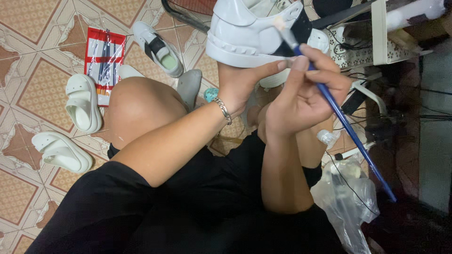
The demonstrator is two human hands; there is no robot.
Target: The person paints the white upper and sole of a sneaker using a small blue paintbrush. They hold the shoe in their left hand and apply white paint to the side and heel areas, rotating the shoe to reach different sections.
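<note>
My left hand (240, 82), with a silver chain bracelet on its wrist, holds up a white sneaker (245, 33) from below, sole side toward me. My right hand (301, 91) grips a long blue-handled paintbrush (348, 127). The brush's pale bristle tip rests against the shoe's upper near its black part. Both forearms cross over my bare knee and black shorts.
On the patterned tile floor at left lie two white slide sandals (82, 101) (61, 151), a red packet of brushes (104, 56) and another white sneaker (157, 47). A clear plastic bag (348, 197) and a small white bottle (328, 137) sit at right, by cables and a white rack (379, 33).
</note>
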